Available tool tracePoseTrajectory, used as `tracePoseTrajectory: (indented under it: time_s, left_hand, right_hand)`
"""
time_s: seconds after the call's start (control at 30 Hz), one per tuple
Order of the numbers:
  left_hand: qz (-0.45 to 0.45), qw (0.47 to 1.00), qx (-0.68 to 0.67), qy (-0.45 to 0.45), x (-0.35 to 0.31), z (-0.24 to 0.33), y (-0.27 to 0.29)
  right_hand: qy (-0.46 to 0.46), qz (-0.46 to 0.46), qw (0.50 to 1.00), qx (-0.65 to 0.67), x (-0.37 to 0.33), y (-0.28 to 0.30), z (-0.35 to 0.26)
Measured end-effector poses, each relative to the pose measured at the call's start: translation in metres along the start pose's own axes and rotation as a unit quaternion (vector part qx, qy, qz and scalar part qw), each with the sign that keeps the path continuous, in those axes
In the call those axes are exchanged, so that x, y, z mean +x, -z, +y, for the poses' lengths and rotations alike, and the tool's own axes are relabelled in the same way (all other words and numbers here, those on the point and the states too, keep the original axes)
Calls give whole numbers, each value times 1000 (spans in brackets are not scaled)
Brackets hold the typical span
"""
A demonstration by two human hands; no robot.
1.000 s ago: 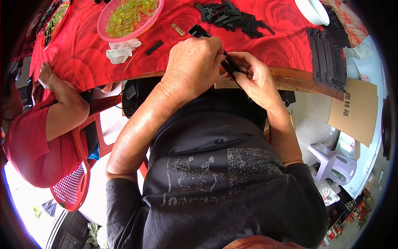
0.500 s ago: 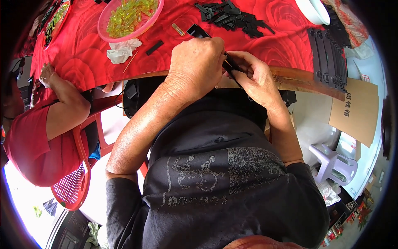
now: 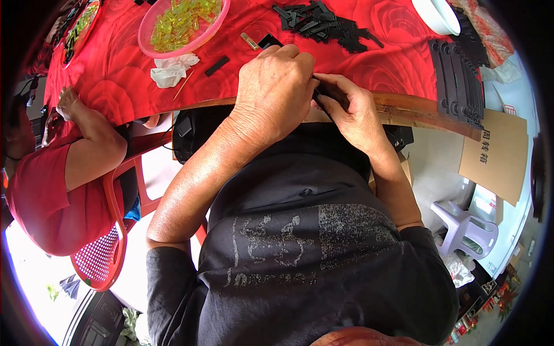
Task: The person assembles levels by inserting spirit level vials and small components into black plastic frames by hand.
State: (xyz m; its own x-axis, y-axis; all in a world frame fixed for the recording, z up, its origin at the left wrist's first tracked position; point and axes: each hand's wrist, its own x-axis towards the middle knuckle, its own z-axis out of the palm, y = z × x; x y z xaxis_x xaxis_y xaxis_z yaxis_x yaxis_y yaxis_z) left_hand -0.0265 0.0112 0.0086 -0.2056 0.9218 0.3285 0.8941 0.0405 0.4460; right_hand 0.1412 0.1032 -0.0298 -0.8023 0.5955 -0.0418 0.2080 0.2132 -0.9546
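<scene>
My left hand [image 3: 276, 95] is closed, back upward, over a long black plastic piece [image 3: 269, 41], whose far end sticks out past the knuckles. The thumb and fingers of my right hand [image 3: 353, 109] pinch the near part of the same piece at the table's edge. Most of it is hidden between the hands, so its full shape does not show. Just beyond my left hand lies a small clear vial [image 3: 250, 41]. A short black strip [image 3: 217, 66] rests on the red tablecloth [image 3: 115, 86] to the left.
A pink basket [image 3: 151, 49] holds yellow-green vials, with crumpled tissue [image 3: 167, 75] and a thin stick [image 3: 183, 85] in front. Black parts [image 3: 323, 26] lie heaped at the back. Long black strips [image 3: 459, 81] are stacked right, near a white bowl [image 3: 437, 17]. A person in red [image 3: 46, 202] sits left.
My left hand has shifted slightly away from me and covers more of the black piece's far end. My right hand stays close to its earlier place, still pinching the piece.
</scene>
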Motion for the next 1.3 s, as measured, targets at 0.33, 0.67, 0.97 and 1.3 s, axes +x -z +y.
tracePoseTrajectory:
  time_s: [0.33, 0.67, 0.97, 1.3]
  left_hand:
    - [5, 1000, -21, 3, -1, 4, -3]
    - [-26, 992, -118, 46, -1, 2, -8]
    - [-23, 994, -88, 66, -2, 4, -9]
    - [-20, 991, -120, 59, -1, 3, -8]
  right_hand:
    - [-38, -1, 999, 29, -1, -1, -5]
    - [-23, 6, 999, 29, -1, -2, -4]
    - [-6, 13, 1000, -23, 1, -6, -9]
    - [-16, 11, 999, -43, -1, -6, -15]
